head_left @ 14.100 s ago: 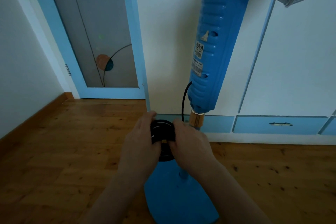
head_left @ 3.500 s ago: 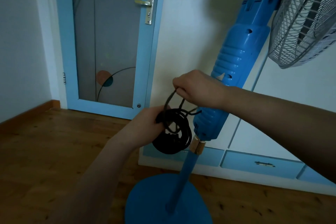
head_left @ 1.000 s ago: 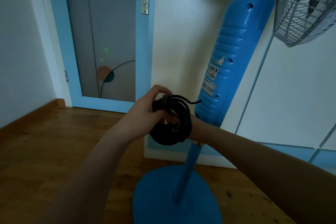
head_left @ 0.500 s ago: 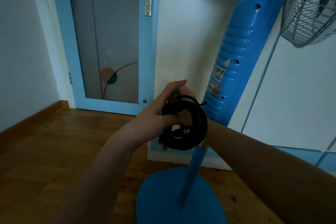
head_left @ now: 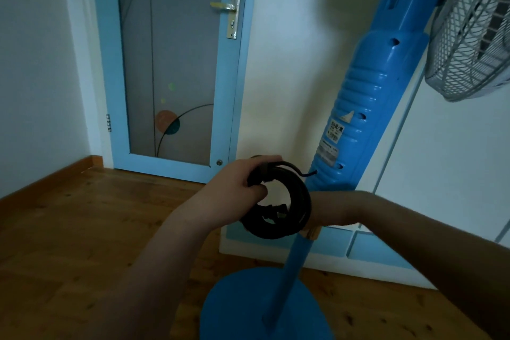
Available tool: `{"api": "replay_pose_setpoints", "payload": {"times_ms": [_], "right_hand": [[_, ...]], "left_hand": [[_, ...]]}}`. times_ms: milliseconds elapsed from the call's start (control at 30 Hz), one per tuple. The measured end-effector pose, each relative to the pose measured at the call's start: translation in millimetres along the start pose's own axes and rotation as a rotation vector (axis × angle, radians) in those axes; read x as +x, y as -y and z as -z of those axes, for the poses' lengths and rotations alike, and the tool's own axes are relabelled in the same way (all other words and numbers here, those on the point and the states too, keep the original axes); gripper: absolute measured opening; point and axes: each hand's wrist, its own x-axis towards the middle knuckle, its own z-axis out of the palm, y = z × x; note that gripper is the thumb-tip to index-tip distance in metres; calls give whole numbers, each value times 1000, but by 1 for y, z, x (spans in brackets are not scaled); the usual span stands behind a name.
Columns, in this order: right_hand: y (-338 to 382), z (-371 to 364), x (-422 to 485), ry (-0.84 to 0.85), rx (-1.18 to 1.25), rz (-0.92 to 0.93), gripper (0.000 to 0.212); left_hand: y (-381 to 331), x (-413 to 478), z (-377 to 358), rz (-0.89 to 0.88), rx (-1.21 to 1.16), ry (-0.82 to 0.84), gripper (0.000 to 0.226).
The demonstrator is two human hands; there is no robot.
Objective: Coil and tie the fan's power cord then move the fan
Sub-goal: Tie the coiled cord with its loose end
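Observation:
The blue pedestal fan [head_left: 367, 119] stands on its round base [head_left: 248, 306], with its grey grille [head_left: 474, 36] at the upper right. Its black power cord [head_left: 295, 201] is wound into a ring of several loops, held in the air just left of the column. The plug hangs inside the ring. A short length of cord runs from the ring into the column. My left hand [head_left: 234, 188] grips the ring's upper left. My right hand [head_left: 328, 207] meets the ring's right side, with its fingers hidden behind the loops.
A closed blue-framed door [head_left: 171, 63] stands at the back left. White cabinets with blue drawers [head_left: 372, 248] run behind the fan. Wooden floor [head_left: 69, 229] spreads to the left and in front of the base.
My right hand has come down from pulling a cord strand above the coil and now sits behind the ring. The coil has stayed beside the column, with the left hand's grip shifting on top.

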Motion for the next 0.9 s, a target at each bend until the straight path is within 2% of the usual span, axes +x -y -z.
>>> {"api": "replay_pose_setpoints", "payload": {"times_ms": [67, 100, 200, 233, 267, 333, 400, 533, 633, 700, 800, 900], "right_hand": [[-2, 21, -22, 34, 19, -119, 16], [0, 33, -30, -36, 6, -108, 19], [25, 68, -44, -524, 38, 127, 24], [36, 75, -44, -634, 84, 195, 28], [49, 78, -40, -650, 120, 222, 34], [68, 75, -25, -490, 99, 131, 53], [77, 68, -7, -353, 89, 58, 58], [81, 68, 10, -373, 187, 177, 26], [81, 74, 10, -355, 291, 241, 15], [79, 74, 8, -424, 405, 324, 11], [71, 62, 2, -640, 545, 435, 7], [62, 36, 1, -814, 605, 512, 7]], "left_hand": [[-1, -1, 2, 3, 98, -20, 65], [-1, -1, 2, 7, 147, -27, 65], [-3, -2, 3, 17, 207, -41, 64], [-6, -2, 1, 3, 210, -42, 64], [-9, -1, 0, -12, 222, -40, 64], [-12, 0, -4, -38, 264, -33, 64], [-14, 2, -7, -48, 293, -23, 63], [-13, 3, -8, -63, 358, -30, 63], [-11, 3, -6, -62, 353, -43, 62], [-7, 4, -4, -76, 289, -42, 62], [-3, 1, 1, -96, 218, -17, 58], [-2, -1, 3, -70, 263, 68, 57]]}}
